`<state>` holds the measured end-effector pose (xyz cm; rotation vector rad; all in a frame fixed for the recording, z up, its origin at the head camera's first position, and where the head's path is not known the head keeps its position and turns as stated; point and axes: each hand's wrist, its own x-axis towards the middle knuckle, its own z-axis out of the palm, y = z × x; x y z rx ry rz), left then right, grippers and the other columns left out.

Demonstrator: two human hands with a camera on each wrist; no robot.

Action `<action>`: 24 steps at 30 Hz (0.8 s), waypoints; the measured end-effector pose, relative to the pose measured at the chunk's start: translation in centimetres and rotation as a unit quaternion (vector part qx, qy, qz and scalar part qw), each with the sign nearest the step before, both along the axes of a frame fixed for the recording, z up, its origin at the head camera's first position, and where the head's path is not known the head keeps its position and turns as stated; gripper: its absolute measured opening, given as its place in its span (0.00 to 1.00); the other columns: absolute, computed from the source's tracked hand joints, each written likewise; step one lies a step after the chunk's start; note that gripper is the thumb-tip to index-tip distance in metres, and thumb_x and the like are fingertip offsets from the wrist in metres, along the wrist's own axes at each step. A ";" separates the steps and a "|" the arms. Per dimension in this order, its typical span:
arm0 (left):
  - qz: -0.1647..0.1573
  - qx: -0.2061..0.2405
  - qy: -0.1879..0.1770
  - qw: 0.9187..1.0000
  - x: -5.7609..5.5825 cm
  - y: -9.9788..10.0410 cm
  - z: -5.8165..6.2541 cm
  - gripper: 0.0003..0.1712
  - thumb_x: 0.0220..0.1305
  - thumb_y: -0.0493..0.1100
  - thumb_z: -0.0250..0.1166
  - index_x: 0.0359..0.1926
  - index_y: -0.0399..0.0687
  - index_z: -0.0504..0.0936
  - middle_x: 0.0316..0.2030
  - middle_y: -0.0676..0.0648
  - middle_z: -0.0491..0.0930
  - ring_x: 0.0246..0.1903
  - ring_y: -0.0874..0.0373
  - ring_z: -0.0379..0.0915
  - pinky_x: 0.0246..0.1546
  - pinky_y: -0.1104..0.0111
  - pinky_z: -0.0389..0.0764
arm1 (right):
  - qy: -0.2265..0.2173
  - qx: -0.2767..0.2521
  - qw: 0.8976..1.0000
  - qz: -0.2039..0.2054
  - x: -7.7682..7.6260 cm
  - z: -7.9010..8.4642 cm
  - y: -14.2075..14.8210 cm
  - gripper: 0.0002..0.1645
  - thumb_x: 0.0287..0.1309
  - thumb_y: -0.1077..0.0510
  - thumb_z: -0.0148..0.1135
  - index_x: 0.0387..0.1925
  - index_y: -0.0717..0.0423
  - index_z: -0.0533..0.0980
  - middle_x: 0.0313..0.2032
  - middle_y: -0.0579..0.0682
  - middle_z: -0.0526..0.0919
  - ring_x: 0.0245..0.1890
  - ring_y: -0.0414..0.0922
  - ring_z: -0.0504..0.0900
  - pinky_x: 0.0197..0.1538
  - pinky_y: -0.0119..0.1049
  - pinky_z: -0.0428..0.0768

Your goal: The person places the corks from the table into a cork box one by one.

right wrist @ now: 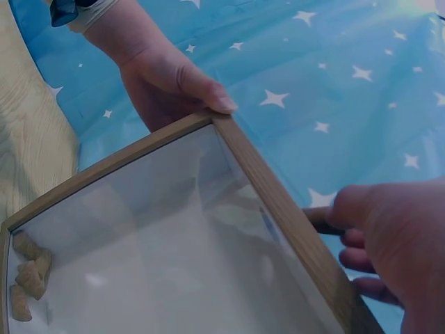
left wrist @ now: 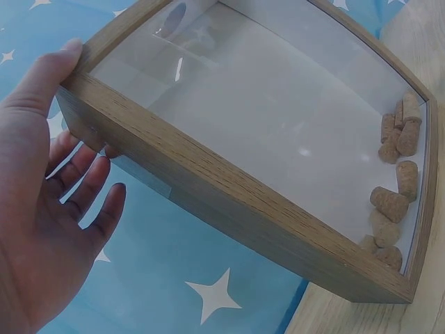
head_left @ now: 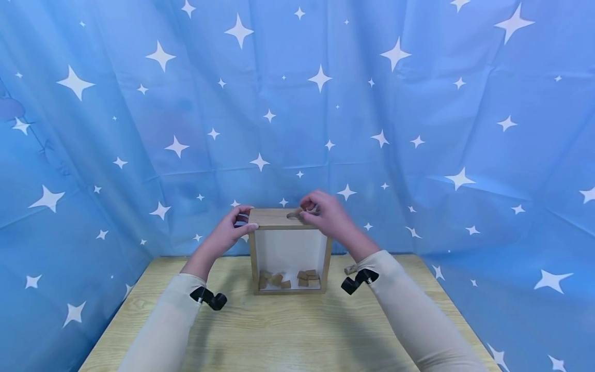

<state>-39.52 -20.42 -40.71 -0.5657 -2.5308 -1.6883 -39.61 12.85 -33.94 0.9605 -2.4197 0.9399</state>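
Observation:
A wooden box with a clear front stands upright on the table, a round hole in its top. My left hand grips its upper left corner, thumb at the front edge and fingers behind. Above the top, close to the hole, my right hand pinches a cork between thumb and fingertips. Inside, several corks lie in two loose groups along the bottom, seen through the clear panel.
One more cork lies on the wooden table to the right of the box, near my right wrist. A blue curtain with white stars hangs behind and on both sides.

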 end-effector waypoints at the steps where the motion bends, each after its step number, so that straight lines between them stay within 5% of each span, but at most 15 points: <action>1: 0.000 0.000 0.000 1.000 0.0 0.0 0.0 0.43 0.78 0.60 0.71 0.82 0.48 0.66 0.72 0.36 0.66 0.69 0.37 0.67 0.65 0.45 0.77 | -0.007 0.005 1.000 -0.001 0.0 0.0 -0.2 0.11 0.71 0.63 0.74 0.52 0.57 0.86 0.46 0.49 0.85 0.48 0.47 0.83 0.51 0.44 0.86; 18: -0.003 0.003 0.001 1.000 -0.2 0.0 0.0 0.43 0.78 0.58 0.71 0.82 0.47 0.65 0.74 0.36 0.65 0.71 0.35 0.65 0.65 0.44 0.76 | -0.015 0.039 0.999 -0.011 -0.2 -0.2 -1.3 0.16 0.73 0.59 0.74 0.58 0.57 0.84 0.50 0.51 0.85 0.52 0.48 0.84 0.56 0.44 0.86; 24: -0.004 0.008 -0.003 1.000 -0.2 0.0 0.0 0.43 0.77 0.60 0.72 0.81 0.49 0.66 0.73 0.36 0.66 0.70 0.34 0.65 0.67 0.41 0.76 | 0.005 0.023 1.000 -0.004 0.3 -0.2 -0.9 0.10 0.74 0.60 0.73 0.52 0.58 0.85 0.49 0.52 0.85 0.51 0.50 0.85 0.56 0.45 0.87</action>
